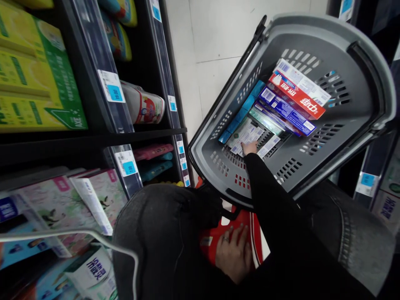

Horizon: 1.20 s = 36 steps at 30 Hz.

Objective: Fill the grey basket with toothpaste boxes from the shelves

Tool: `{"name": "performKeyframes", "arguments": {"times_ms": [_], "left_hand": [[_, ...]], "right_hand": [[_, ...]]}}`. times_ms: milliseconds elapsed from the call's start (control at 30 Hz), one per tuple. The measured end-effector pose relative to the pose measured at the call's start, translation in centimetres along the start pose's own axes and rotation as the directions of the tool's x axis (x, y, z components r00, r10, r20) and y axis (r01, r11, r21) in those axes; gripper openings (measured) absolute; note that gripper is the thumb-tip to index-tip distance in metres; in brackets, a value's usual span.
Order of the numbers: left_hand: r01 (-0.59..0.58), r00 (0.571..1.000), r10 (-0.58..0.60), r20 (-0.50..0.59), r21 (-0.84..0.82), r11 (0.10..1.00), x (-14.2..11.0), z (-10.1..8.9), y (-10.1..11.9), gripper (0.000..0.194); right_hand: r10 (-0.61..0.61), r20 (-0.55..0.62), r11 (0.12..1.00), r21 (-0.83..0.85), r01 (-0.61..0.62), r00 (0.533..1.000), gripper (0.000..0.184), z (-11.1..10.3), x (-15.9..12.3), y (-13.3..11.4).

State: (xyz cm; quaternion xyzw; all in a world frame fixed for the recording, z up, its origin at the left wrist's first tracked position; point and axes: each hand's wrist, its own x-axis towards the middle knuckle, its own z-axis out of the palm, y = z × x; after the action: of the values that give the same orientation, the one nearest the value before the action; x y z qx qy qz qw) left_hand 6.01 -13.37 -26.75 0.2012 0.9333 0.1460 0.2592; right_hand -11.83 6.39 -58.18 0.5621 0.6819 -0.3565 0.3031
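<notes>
My right hand (250,148) reaches down into a grey shopping basket (231,179), its fingers closed at the edge of a white box (246,136) with printed text. A pale green box (267,121) lies beside it. Farther up stand a blue box (283,108) and a red-and-white toothpaste box (298,93). Along the basket's left side runs a row of teal boxes (242,112). My left hand (234,252) wears a ring and lies flat, fingers stretched, on a red package (215,231) between my knees.
Shelves with price tags (111,86) rise on the left, holding yellow-green boxes (40,75), a white-and-red pack (146,106) and floral packs (106,196). A white cable (118,250) crosses the lower left. Pale floor tiles (215,33) show beyond the basket; another shelf edge (368,179) borders the right.
</notes>
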Motion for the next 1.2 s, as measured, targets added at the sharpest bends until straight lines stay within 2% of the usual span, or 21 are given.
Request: {"name": "performKeyframes", "arguments": {"times_ms": [133,200,300,400,500,633,900,1100,1200], "left_hand": [[-0.005,1.000,0.005,0.007,-0.011,1.000,0.0,-0.1,-0.1,0.043],[-0.011,1.000,0.011,0.018,-0.014,1.000,0.1,-0.1,-0.1,0.043],[-0.011,1.000,0.011,0.012,-0.021,1.000,0.2,-0.1,0.0,0.043],[0.005,1.000,-0.005,-0.014,-0.032,0.999,0.2,-0.1,0.1,0.043],[0.010,1.000,-0.010,-0.011,-0.024,1.000,0.2,-0.1,0.2,0.042],[0.004,1.000,-0.004,0.003,-0.001,1.000,0.2,-0.2,0.2,0.043],[0.008,1.000,-0.007,0.013,-0.002,1.000,0.0,-0.1,0.1,0.043],[-0.007,1.000,0.007,0.019,0.016,1.000,0.1,-0.2,0.1,0.043],[-0.017,0.999,0.017,0.028,0.028,0.999,0.2,-0.3,0.0,0.043]], "right_hand": [[-0.049,0.019,0.999,-0.009,0.049,0.999,0.077,-0.4,0.0,1.1],[-0.080,0.027,0.997,-0.018,0.081,0.996,0.092,-0.2,0.0,1.7],[-0.199,-0.005,0.975,-0.105,0.197,0.980,0.128,0.9,-0.4,2.5],[-0.296,-0.024,0.924,-0.262,0.280,0.955,0.143,2.4,-1.2,2.9],[-0.320,-0.029,0.890,-0.353,0.289,0.947,0.141,3.4,-1.9,2.7],[-0.340,-0.066,0.872,-0.395,0.289,0.938,0.137,3.2,-2.2,2.6],[-0.377,-0.068,0.873,-0.360,0.330,0.924,0.120,2.1,-2.8,2.7],[-0.395,-0.054,0.886,-0.286,0.365,0.917,0.118,1.8,-2.2,2.8],[-0.408,-0.022,0.876,-0.291,0.384,0.913,0.122,1.5,-1.8,3.2]]}}
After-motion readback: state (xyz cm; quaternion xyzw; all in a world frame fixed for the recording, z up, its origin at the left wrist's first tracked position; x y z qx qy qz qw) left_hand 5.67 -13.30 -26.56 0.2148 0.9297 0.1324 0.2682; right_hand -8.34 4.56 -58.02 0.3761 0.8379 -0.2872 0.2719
